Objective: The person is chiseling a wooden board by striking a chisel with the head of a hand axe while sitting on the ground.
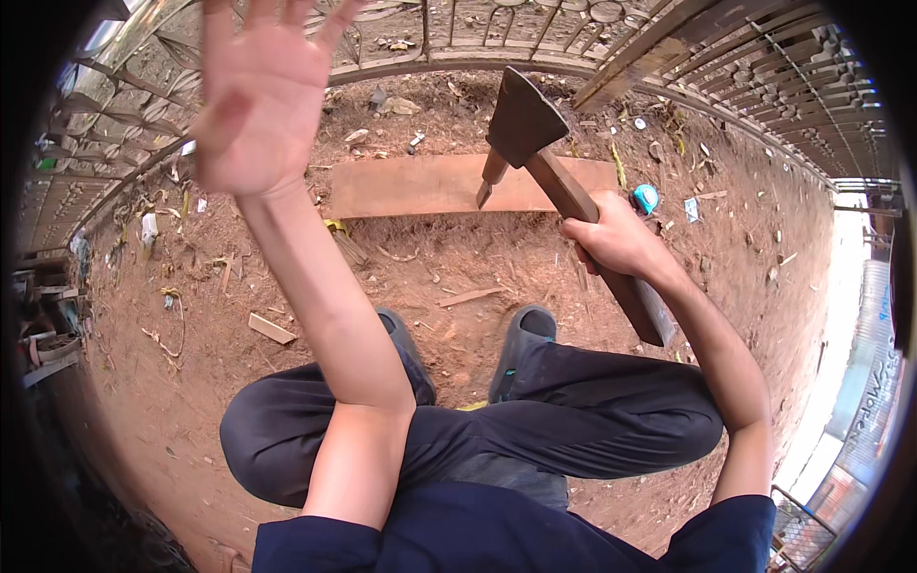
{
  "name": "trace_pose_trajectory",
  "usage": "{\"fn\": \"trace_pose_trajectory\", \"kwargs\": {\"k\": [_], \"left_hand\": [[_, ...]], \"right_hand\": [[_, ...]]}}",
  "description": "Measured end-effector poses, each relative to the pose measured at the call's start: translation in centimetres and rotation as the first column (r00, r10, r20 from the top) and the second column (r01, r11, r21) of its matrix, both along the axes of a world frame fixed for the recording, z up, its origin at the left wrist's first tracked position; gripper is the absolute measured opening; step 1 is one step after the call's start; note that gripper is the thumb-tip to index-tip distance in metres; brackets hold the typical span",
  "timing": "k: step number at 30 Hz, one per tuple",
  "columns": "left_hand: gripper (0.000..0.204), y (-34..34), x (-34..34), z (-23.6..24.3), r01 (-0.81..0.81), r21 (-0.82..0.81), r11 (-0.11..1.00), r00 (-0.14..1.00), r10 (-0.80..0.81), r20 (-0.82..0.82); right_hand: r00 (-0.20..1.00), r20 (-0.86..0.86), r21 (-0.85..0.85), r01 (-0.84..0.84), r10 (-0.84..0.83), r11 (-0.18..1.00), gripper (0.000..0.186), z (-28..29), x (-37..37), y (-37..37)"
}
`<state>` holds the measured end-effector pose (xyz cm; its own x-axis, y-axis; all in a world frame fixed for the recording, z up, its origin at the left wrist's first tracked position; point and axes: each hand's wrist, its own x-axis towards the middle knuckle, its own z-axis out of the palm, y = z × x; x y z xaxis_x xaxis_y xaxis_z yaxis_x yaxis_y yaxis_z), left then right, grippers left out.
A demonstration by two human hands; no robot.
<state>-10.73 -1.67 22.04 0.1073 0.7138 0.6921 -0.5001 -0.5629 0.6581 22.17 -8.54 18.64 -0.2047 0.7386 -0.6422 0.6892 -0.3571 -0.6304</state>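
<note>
My right hand [616, 234] is wrapped round the wooden handle [564, 186] of an adze, whose dark, flared metal head [523, 116] points up and away from me. Below that head, a chisel-like piece [492, 177] with a brown wooden upper part and a metal tip shows over the plank; its top is hidden, and I cannot tell if it stands in the wood. My left hand [263, 105] is raised at the upper left, palm showing and fingers spread, holding nothing; the picture's edge cuts off its fingertips. The reddish-brown plank [401, 186] lies flat on the ground before my feet.
A teal tape measure [646, 199] lies on the soil right of the plank. Ornate metal railings [497, 29] curve along the far side, with a wooden post [659, 57] at the right. Wood scraps [271, 328] and litter dot the ground. My sandalled feet [523, 344] are near the plank.
</note>
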Motion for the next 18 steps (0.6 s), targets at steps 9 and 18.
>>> {"fn": "trace_pose_trajectory", "kwargs": {"k": [9,18], "left_hand": [[0.099,1.5,6.4,-12.8,0.015,-0.454,0.891,0.574,-0.379,-0.726],[0.011,0.4,13.9,-20.4,-0.252,-0.37,0.894,0.832,0.005,-0.555]], "right_hand": [[0.996,0.01,0.002,-0.093,0.093,0.996,0.025,0.1,-0.1,0.1],[0.992,0.052,0.024,-0.12,0.119,0.992,0.028,0.1,-0.3,0.7]]}}
